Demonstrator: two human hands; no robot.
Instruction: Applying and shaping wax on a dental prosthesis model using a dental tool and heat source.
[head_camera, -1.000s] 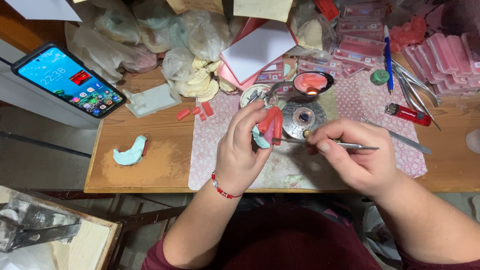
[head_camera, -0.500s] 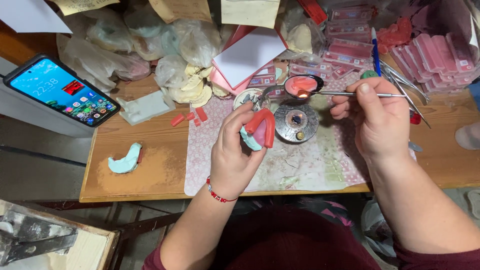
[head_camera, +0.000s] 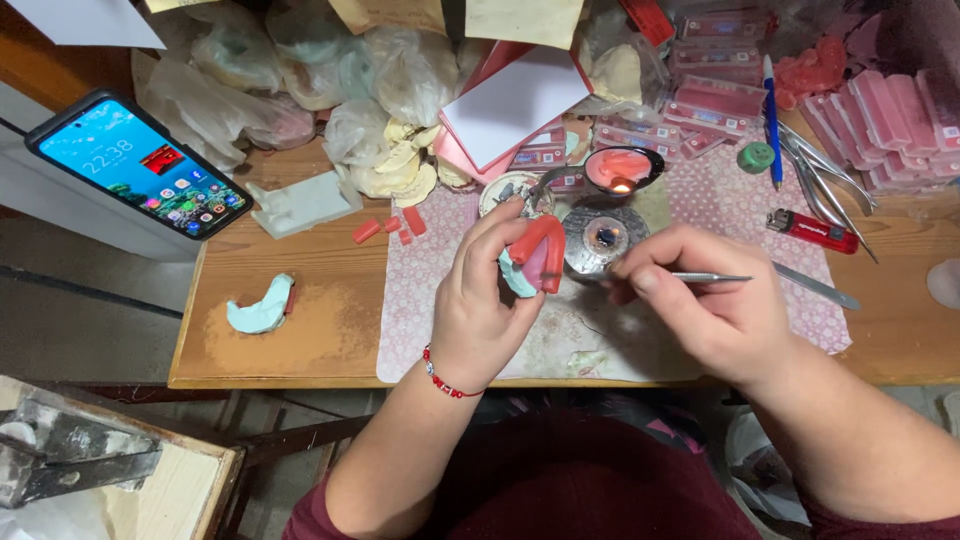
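Resting in the curled left hand (head_camera: 487, 300) above the patterned mat (head_camera: 420, 300), a red wax-rimmed cast (head_camera: 535, 262) is clamped. A thin metal instrument (head_camera: 705, 277), pinched by the right hand (head_camera: 700, 300), lies nearly level, its free end pointing right.

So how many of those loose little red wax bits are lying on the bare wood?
3 red wax bits, clustered left of the patterned mat, below the plaster pieces; more may hide in the clutter.
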